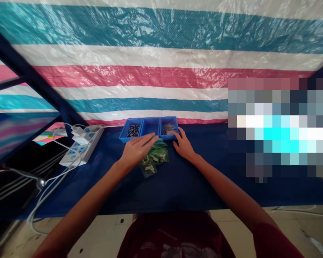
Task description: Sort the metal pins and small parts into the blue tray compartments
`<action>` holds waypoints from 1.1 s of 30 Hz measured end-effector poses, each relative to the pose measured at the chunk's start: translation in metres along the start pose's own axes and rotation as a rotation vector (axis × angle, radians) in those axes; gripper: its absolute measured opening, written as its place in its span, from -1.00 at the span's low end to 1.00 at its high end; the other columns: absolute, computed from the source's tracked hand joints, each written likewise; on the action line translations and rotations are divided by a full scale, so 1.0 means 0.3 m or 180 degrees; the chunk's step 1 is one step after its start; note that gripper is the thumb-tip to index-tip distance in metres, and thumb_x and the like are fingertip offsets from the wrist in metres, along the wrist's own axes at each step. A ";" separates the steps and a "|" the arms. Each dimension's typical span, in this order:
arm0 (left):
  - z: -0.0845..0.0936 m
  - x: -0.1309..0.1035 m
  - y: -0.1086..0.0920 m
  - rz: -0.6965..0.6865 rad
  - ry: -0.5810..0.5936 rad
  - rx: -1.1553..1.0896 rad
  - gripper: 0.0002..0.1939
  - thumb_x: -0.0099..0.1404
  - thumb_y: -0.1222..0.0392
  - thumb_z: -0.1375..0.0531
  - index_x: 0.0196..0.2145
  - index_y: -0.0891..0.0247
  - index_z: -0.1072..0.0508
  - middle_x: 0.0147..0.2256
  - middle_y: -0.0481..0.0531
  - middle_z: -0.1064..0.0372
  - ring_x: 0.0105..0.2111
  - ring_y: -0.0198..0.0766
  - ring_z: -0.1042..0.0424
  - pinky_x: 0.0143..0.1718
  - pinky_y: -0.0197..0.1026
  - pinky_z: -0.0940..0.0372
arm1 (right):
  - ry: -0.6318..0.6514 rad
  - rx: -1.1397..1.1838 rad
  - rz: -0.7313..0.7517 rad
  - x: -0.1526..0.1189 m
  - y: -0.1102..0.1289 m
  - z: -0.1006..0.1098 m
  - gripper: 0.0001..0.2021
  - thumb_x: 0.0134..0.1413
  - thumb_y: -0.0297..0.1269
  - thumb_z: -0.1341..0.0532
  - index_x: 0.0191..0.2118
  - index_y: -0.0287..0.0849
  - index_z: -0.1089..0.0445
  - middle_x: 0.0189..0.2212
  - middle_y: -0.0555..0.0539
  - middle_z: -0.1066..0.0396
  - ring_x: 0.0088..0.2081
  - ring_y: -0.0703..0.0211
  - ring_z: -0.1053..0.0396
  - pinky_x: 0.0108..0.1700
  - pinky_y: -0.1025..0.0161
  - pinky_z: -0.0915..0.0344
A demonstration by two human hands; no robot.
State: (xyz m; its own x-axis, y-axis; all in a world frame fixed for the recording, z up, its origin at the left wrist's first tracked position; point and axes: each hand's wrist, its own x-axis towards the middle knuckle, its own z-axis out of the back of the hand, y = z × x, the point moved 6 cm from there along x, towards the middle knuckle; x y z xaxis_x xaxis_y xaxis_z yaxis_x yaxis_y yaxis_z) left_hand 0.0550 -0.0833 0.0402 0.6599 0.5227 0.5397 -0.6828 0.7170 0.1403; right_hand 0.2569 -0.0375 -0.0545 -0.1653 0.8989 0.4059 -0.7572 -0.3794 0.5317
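My left hand (136,149) reaches over the left side of a pile of small green-tinted plastic bags (159,154), its fingers stretched out toward the right. Small light-coloured parts show inside the bags. My right hand (185,146) is at the right end of a row of blue bins, fingers apart, with the fingertips at the rim of the right bin (169,137). Clear plastic bags appear to lie in that bin. The middle bin (151,124) is partly hidden by my left fingers. Dark, thin metal pieces (134,130) lie in the left bin (123,133).
A white power strip (83,143) with plugs and loose white cables (54,182) lies on the left of the dark blue table (172,193). Behind stands a striped plastic sheet (150,75). A blue metal frame (43,82) slants at the left. The right side is pixelated.
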 end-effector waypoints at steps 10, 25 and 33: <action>-0.108 -0.203 -0.096 -0.0207 0.1358 -0.0621 -0.34 0.39 -0.15 -0.02 0.36 0.02 -0.01 0.39 0.08 0.25 0.36 0.15 0.17 0.30 0.24 0.12 | -0.0032 -0.0046 0.0010 -0.001 0.002 0.001 -0.53 0.15 -0.36 -0.10 0.20 -0.21 -0.23 0.31 -0.33 0.06 0.20 -0.21 -0.21 0.15 -0.11 -0.28; -0.206 -0.161 0.006 -0.0385 0.0907 -0.0610 -0.33 0.39 -0.16 0.00 0.35 0.17 -0.06 0.36 0.29 0.14 0.37 0.10 0.18 0.31 0.20 0.12 | 0.0079 -0.0094 -0.0039 0.000 0.004 0.002 -0.53 0.16 -0.35 -0.09 0.21 -0.22 -0.22 0.32 -0.34 0.08 0.20 -0.19 -0.21 0.13 -0.10 -0.30; -0.164 -0.121 0.025 -0.0096 0.0435 -0.0906 -0.45 0.44 -0.13 0.07 0.25 0.18 -0.24 0.25 0.24 -0.16 0.28 0.01 -0.10 0.29 0.16 0.05 | -0.0086 0.0228 0.0000 0.002 0.005 0.013 -0.40 0.13 -0.38 -0.06 0.32 -0.23 -0.04 0.31 -0.33 0.04 0.28 -0.14 -0.10 0.22 -0.09 -0.20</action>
State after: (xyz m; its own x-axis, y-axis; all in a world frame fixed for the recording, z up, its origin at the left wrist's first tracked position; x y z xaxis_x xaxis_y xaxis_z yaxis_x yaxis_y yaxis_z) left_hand 0.0414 -0.0741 -0.0192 0.7278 0.5425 0.4195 -0.5597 0.8234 -0.0939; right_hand 0.2583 -0.0382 -0.0505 -0.1476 0.8930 0.4252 -0.7099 -0.3950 0.5831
